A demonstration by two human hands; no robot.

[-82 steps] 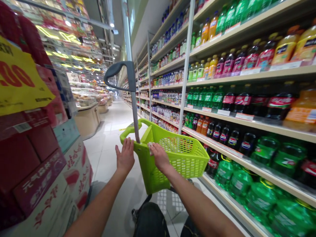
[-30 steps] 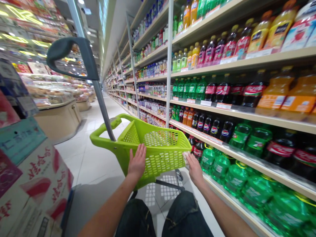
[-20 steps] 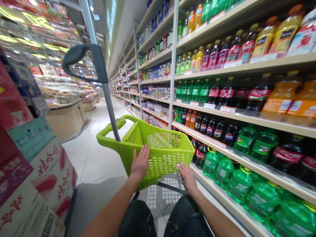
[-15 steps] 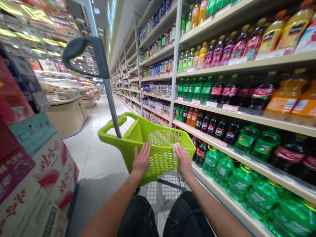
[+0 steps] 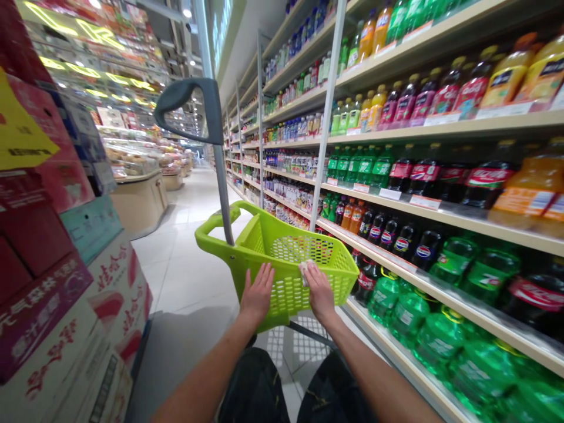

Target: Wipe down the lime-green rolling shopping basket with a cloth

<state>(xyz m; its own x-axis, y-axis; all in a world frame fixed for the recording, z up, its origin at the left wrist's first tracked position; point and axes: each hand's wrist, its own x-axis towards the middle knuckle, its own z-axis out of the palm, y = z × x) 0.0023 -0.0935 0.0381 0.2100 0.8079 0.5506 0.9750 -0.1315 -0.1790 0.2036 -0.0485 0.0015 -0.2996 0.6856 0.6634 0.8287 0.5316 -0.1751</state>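
Lime-green shopping-trolley basket: located at twelve o'clock from the person, touched by both hands, so neither is the nearer. Long axis lies crosswise: handle end towards nine o'clock, nose between three and four. Left hand: fingers extended against the near wall; nothing seen in its grasp. Right hand: towards one o'clock, fingers nearly straight over a crumpled white wipe, held against the near rim. Basket interior: partition near the handle end; floor not visible. Stacked cartons stand at ten o'clock. Drinks shelving, one to three o'clock, bears cola bottles and large green soda bottles. Display counter, eleven o'clock: goods too blurred to identify.
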